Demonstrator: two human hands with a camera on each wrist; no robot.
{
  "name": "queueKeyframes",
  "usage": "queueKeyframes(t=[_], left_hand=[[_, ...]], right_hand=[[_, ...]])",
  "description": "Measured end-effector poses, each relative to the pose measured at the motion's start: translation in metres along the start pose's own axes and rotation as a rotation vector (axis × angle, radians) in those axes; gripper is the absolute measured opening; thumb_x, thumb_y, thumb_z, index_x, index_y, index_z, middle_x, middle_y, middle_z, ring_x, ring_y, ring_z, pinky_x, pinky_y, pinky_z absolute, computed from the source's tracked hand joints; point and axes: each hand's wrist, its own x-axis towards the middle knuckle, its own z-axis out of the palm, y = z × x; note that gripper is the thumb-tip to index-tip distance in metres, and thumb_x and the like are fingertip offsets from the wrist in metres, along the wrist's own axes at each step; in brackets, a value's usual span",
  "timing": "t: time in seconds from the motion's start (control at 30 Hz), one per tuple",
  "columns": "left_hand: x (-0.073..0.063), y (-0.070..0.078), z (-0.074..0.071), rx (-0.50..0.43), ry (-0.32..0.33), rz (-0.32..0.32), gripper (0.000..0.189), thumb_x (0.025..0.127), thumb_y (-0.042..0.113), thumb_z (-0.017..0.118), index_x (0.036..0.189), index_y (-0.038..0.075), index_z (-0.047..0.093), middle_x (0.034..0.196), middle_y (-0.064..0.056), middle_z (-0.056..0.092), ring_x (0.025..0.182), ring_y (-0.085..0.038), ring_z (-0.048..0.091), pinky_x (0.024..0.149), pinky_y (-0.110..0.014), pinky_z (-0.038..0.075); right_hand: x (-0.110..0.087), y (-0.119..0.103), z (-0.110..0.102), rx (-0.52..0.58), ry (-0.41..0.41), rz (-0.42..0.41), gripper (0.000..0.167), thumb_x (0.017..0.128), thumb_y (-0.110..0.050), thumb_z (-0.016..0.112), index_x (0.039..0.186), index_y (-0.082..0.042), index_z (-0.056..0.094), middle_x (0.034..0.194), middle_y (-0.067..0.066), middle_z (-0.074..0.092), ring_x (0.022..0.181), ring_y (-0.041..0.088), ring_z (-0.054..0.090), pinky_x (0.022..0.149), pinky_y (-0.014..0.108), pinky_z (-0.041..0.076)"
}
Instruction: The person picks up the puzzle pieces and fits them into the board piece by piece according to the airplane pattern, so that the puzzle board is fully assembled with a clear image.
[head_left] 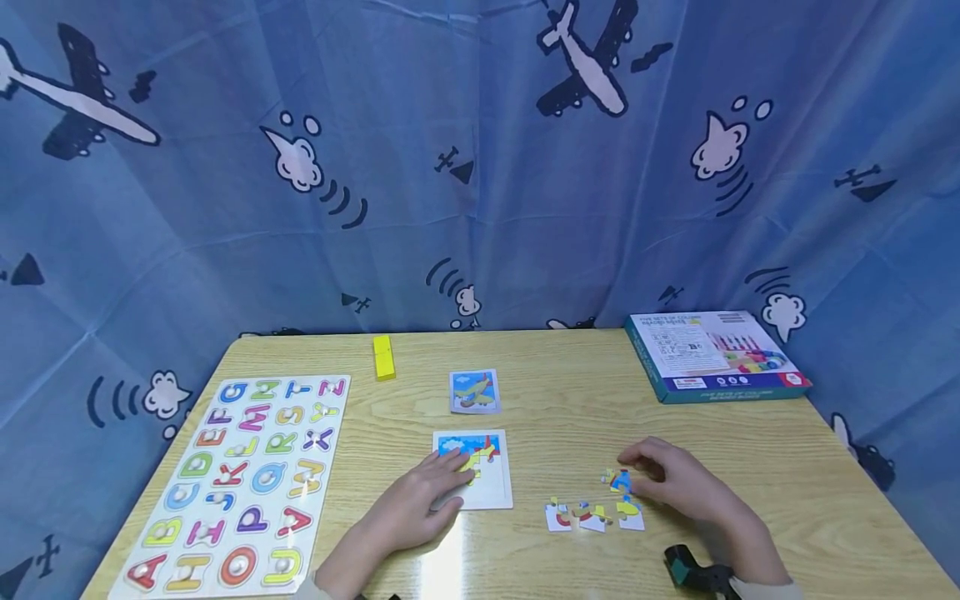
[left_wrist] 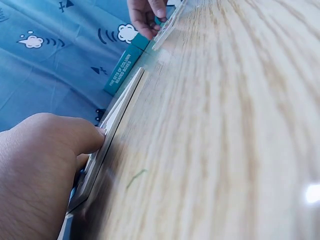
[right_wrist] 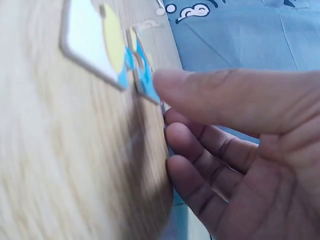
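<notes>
My left hand (head_left: 422,497) rests on a white-framed puzzle board (head_left: 491,493), its fingers spread over the picture. Several joined pieces along the board's top show blue sky and a red and yellow plane part. In the left wrist view the thumb (left_wrist: 82,134) touches the edge of the board (left_wrist: 116,120). My right hand (head_left: 675,479) is beside the loose pieces, fingers loosely bent. Its thumb (right_wrist: 200,92) is at the edge of a blue puzzle piece (right_wrist: 143,75); whether it touches is unclear. A white and yellow piece (right_wrist: 87,40) lies nearby.
Loose puzzle pieces (head_left: 592,517) lie between the hands. A plane picture card (head_left: 475,392) is behind the board. An alphabet board (head_left: 247,483) covers the left side. A yellow block (head_left: 383,358) and a boxed set (head_left: 712,354) lie at the back. A dark object (head_left: 697,573) is by the right wrist.
</notes>
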Motion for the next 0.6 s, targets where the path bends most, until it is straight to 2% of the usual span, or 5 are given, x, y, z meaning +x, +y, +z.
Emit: queueKeyframes(t=[0.23,0.6], left_hand=[[0.0003,0.0005,-0.0003,-0.007,-0.006,-0.006,0.037,0.094,0.028,0.054,0.128,0.015,0.061,0.142,-0.004,0.050,0.136,-0.020,0.041,0.115,-0.041,0.033],[-0.0007,0.0006,0.0000,-0.017,-0.002,-0.006,0.036,0.095,0.028,0.054,0.128,0.015,0.061,0.142,-0.004,0.050,0.136,-0.020,0.041,0.115,-0.041,0.033]], right_hand=[[-0.0009,0.0048,0.0013,0.076,-0.019,-0.058,0.029,0.083,-0.019,0.072,0.107,-0.008,0.062,0.102,0.002,0.055,0.083,0.004,0.045,0.067,0.017,0.042],[0.0011,0.0043,0.0059,0.042,-0.004,-0.038,0.021,0.083,-0.016,0.072,0.100,-0.011,0.060,0.094,0.000,0.050,0.080,0.006,0.042,0.062,0.019,0.038]])
